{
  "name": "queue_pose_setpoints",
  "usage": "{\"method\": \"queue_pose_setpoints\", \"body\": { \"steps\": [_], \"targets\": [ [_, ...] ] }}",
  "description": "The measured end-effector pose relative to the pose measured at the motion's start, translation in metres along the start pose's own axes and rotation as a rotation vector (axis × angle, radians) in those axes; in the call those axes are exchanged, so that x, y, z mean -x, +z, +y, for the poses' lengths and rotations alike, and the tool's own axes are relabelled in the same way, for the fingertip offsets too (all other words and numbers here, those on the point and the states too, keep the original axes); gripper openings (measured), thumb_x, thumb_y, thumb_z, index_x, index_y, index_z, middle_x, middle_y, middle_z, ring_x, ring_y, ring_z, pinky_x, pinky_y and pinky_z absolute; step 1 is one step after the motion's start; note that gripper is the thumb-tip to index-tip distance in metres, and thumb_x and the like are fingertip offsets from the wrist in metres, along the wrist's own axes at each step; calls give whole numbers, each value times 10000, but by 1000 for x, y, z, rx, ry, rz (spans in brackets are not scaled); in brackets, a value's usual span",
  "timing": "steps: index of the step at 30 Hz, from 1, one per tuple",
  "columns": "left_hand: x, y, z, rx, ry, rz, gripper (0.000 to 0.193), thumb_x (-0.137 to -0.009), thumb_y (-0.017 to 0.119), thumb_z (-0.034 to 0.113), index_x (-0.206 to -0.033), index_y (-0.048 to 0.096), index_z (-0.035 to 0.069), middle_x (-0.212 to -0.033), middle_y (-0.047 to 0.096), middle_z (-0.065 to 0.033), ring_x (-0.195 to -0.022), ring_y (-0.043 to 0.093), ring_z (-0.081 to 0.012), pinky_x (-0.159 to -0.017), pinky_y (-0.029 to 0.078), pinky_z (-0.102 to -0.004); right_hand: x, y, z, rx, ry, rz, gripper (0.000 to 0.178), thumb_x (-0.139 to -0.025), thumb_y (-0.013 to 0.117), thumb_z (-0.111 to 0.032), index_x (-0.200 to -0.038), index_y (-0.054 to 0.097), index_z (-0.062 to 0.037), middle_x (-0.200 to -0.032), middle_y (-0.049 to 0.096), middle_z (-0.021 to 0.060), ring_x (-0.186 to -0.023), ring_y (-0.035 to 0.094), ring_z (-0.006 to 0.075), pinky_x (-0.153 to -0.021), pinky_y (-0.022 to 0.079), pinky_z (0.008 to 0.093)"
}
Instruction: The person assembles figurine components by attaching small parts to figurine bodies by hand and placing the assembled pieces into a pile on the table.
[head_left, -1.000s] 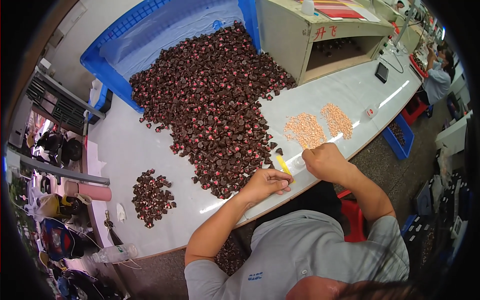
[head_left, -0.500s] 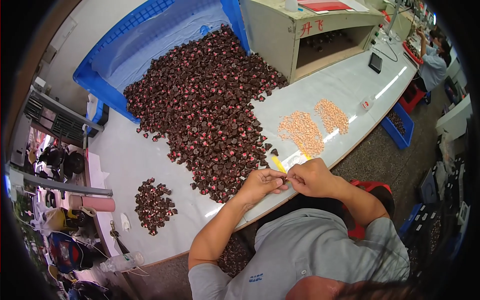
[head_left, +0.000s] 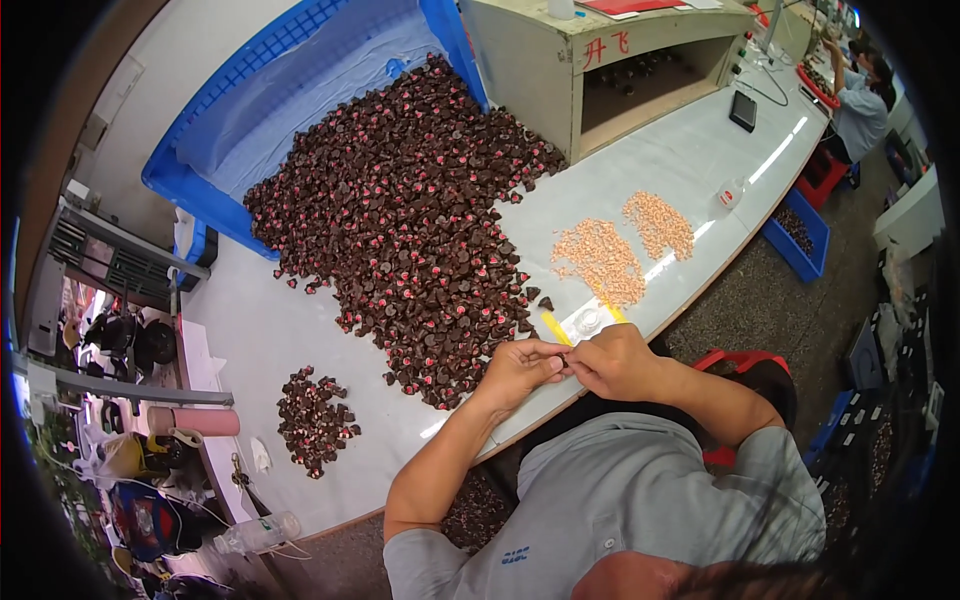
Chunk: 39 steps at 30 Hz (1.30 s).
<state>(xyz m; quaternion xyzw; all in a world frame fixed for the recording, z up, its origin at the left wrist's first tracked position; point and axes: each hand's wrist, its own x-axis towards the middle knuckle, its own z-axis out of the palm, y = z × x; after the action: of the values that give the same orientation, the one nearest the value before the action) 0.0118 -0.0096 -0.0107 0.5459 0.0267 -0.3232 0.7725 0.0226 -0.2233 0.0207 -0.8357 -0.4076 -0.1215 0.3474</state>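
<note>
At the table's near edge my left hand and my right hand meet with fingertips pinched together. Whatever they grip is too small and covered to make out. Just beyond them lies a white sheet with yellow strips at its sides and a small whitish round piece on it. Farther off, two patches of tiny copper-coloured parts are spread on the table. A large heap of dark, cone-shaped parts, many showing pink-red spots, fills the middle. One loose dark cone sits near the sheet.
A tipped blue crate backs the heap. A smaller dark pile is on the left. Behind stand a pale open-fronted box, a black device and a small clear container. Another person sits far right.
My right hand has shifted slightly left and its fingers have rolled, uncovering more of the white sheet and round piece. My left hand stays pinched against it. The view has moved a little.
</note>
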Motion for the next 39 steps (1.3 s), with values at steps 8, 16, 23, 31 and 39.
{"method": "queue_pose_setpoints", "body": {
  "steps": [8, 16, 23, 31, 39],
  "targets": [
    [3, 4, 6, -22, -1, -17, 269, -928, 658, 59, -1162, 637, -72, -1178, 680, -163, -1016, 695, -231, -816, 549, -267, 23, -73, 64, -165, 622, 383, 101, -899, 644, -85, -917, 687, 5, -697, 660, 100, -573, 595, 140, -574, 464, 263],
    [5, 4, 8, -73, -24, 1, 254, -926, 648, 39, -1156, 642, -68, -1174, 683, -159, -1004, 699, -225, -797, 548, -252, 43, -108, 106, 489, 677, 70, 69, -828, 622, -126, -872, 650, -82, -697, 672, 133, -671, 668, 342, -632, 514, 451],
    [5, 5, 9, -71, -30, -10, 277, -918, 667, 54, -1172, 646, -54, -1182, 681, -156, -1012, 695, -226, -805, 554, -262, 43, -97, 115, 549, 706, -13, 71, -811, 632, -116, -870, 634, -76, -695, 670, 131, -682, 672, 343, -639, 517, 444],
    [5, 5, 12, -80, -66, -16, 257, -939, 630, 26, -1186, 641, -42, -1200, 670, -150, -1018, 690, -222, -838, 559, -285, 36, -101, 101, 383, 731, 126, 54, -787, 649, -92, -820, 621, -60, -708, 660, 115, -654, 661, 295, -600, 519, 391],
    [6, 4, 15, -67, -99, -71, 256, -923, 648, 29, -1170, 646, -36, -1168, 681, -136, -989, 696, -203, -798, 560, -265, 27, -81, 52, -183, 555, 224, 77, -802, 651, -17, -869, 616, -9, -806, 642, 96, -705, 650, 199, -655, 529, 297]
  ]
}}
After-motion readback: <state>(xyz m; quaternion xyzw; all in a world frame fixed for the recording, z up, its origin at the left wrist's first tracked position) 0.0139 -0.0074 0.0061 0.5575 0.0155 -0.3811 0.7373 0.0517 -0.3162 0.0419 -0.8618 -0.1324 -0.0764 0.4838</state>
